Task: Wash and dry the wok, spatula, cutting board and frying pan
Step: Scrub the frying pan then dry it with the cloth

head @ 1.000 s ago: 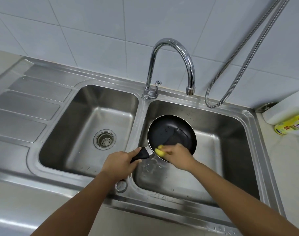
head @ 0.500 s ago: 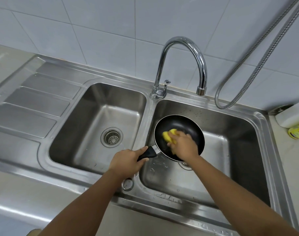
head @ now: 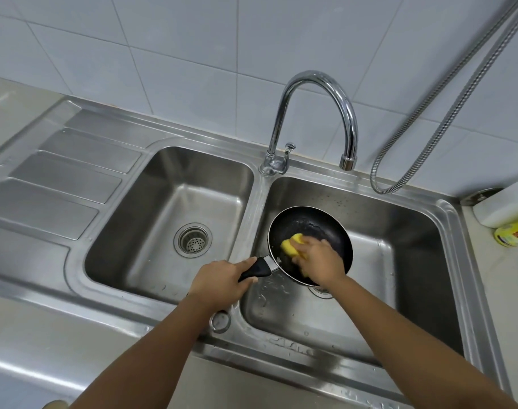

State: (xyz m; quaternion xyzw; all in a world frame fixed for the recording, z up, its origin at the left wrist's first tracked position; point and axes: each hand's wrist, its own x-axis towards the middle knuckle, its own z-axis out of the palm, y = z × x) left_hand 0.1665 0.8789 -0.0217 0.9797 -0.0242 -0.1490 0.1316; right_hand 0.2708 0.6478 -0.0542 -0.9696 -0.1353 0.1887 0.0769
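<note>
1. The pan sits right of the frame's centre, held above the floor of the right basin, close to that basin's left wall.
2. Its long axis runs diagonally: the black handle points to the lower left of the frame and the round dish to the upper right. The dark inside faces up toward the camera, and the pan looks tilted rather than flat.
3. The left hand is wrapped round the handle, thumb lying along its top, over the divider between the 2 basins.
4. The right hand has its fingers curled over a yellow sponge and presses it on the left part of the pan's inside. Wet streaks show on the dark surface above it.
5. Compared with 1 second ago, the sponge has gone from the near rim by the handle up into the dish. Since 0.5 seconds ago it has barely shifted. The left hand's hold and the way the pan points are the same.
6. The tap arches over the right basin at upper centre, with a metal hose looping at upper right.
7. The left basin has a strainer. A yellow bottle lies at the right edge.
</note>
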